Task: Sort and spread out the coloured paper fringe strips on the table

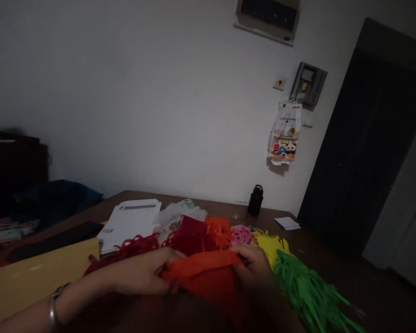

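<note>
Stretched between my two hands is a piece of orange fabric [208, 273], its upper edge folded over. My left hand [152, 270], with a bracelet at the wrist, grips its left end. At the right end my right hand [254, 266] is closed on the same fabric, thumb on top. The lower part of the cloth falls into shadow. Just behind it lie fringed strips of cloth: dark red [190, 236], orange [219, 231], pink [241, 233], yellow [270, 245] and green [308, 286].
White papers [131, 222] and a clear plastic bag [178, 212] lie on the brown table [119, 198]. A black bottle [255, 201] stands by the wall, left of a small white paper [287, 223]. A yellow envelope-like sheet [45, 277] lies at left. A printed bag [286, 132] hangs on the wall.
</note>
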`<control>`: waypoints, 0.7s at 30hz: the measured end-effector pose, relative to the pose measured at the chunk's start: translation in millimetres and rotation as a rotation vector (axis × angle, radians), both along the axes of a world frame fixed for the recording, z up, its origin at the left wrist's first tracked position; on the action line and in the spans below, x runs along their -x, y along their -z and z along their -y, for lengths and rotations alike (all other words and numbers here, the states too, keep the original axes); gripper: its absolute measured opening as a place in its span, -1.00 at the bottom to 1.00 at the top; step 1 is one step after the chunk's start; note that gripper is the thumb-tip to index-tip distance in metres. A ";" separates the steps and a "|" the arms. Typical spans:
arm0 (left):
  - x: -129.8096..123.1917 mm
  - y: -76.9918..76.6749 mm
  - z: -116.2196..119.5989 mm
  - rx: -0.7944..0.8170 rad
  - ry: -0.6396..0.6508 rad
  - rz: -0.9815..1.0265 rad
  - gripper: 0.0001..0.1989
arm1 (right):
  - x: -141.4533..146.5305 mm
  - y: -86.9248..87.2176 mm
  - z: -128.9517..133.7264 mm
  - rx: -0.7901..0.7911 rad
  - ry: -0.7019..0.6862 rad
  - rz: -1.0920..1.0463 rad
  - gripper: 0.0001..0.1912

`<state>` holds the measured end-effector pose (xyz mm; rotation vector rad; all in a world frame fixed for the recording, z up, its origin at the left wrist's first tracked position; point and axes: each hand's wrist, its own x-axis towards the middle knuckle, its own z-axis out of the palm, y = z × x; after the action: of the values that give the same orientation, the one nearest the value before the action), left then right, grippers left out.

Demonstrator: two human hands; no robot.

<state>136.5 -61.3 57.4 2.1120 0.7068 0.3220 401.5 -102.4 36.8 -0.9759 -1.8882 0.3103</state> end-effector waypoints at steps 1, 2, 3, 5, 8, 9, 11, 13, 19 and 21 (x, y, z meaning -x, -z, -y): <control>8.2 -1.2 2.7 0.071 0.029 -0.008 -0.85 | 1.4 -3.1 4.3 0.045 0.018 -0.008 -0.77; 16.1 -2.0 5.1 0.143 0.072 -0.022 -0.80 | 2.8 -5.0 8.6 0.081 0.032 -0.007 -0.76; 23.4 -2.0 7.8 0.208 0.122 -0.039 -0.68 | 4.5 -5.6 13.2 0.106 0.044 0.007 -0.76; 34.5 2.0 14.9 0.272 0.198 -0.055 -0.45 | 10.0 -3.2 23.9 0.121 0.053 0.066 -0.76; 36.7 22.5 32.9 0.193 0.074 0.038 -0.17 | 25.7 6.3 43.4 0.083 0.062 0.235 -0.80; 33.5 32.5 41.0 0.158 -0.008 0.103 -0.04 | 32.5 9.6 50.1 0.068 0.073 0.302 -0.81; 23.1 52.1 59.9 0.220 -0.044 0.279 0.07 | 46.9 13.7 62.8 0.073 0.071 0.426 -0.83; 11.5 65.4 79.7 0.233 -0.017 0.353 0.09 | 59.6 12.4 73.6 0.117 0.069 0.502 -0.82; -2.1 67.7 112.7 0.325 0.055 0.432 -0.39 | 75.6 -12.3 93.9 0.190 0.161 0.602 -0.83; 3.1 69.3 112.5 0.356 0.076 0.392 -0.47 | 75.6 -17.7 98.7 0.214 0.164 0.571 -0.82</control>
<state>133.5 -173.8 -11.8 1.6675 0.4145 0.5109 325.9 -201.2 54.5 -1.4720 -2.2952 0.1440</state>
